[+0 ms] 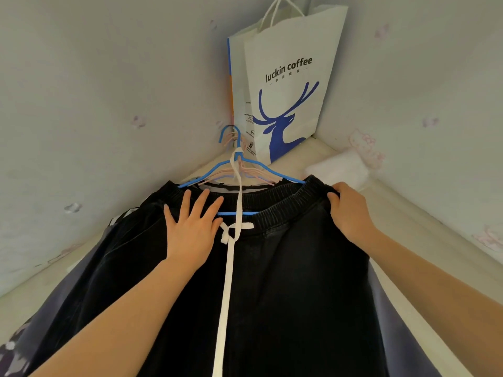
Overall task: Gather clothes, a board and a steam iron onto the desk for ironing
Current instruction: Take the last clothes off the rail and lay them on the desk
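Note:
Black trousers (pixel 285 281) with an elastic waistband and a long white drawstring (pixel 227 284) lie spread on a pale surface in a corner. A blue hanger (pixel 217 167) sits in the waistband, with pink hangers bunched behind it. My left hand (pixel 190 229) lies flat on the trousers just below the waistband, fingers spread. My right hand (pixel 349 210) pinches the right end of the waistband. No board or steam iron is in view.
A white paper bag (pixel 285 85) with a blue deer print stands in the corner against the walls. A white folded item (pixel 340 167) lies to its right. Other grey and patterned clothes (pixel 16 352) stick out under the trousers at the left.

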Motion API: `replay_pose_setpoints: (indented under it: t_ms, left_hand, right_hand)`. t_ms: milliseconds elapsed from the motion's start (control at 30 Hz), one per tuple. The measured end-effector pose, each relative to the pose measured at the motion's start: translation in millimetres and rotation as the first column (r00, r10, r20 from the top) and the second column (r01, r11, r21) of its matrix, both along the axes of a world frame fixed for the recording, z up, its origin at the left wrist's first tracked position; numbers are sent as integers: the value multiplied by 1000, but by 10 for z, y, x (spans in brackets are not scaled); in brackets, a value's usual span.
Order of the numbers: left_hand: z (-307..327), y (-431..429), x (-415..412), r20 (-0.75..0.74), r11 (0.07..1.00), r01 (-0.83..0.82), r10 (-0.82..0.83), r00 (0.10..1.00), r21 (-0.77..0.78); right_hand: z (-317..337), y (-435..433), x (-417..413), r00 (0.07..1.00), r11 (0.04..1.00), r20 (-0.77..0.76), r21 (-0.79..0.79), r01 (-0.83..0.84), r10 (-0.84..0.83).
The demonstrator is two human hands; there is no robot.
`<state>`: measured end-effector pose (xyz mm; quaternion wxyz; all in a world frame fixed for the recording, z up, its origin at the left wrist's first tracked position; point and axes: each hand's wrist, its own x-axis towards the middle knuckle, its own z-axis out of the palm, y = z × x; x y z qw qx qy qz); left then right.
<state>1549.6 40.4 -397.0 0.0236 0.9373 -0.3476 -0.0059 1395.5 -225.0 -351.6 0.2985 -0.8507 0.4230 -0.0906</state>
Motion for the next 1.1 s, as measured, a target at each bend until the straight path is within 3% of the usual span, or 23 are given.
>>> replay_pose_setpoints:
  t_ms: [200,433,700,1100]
  left_hand:
    - [-54,58,-7,2,1000,14,-14,1000,17]
    - [60,216,-203,-107,1000,4,-5,994,-11]
    - [73,903,-1020,-233,997,73,-73,970,-9]
    - [124,2438,-2641,-259,979,163,-190,947,-120]
  right_hand:
    - [-157,106,-134,995,995,-81,-75,-60,54]
    - [35,451,-416,959,981,-255,-118,-155,121]
    - [11,1295,-1114,845,868,-500,-316,-383,191]
    - [-53,3370,-2670,799,893,-542,-178,-413,261]
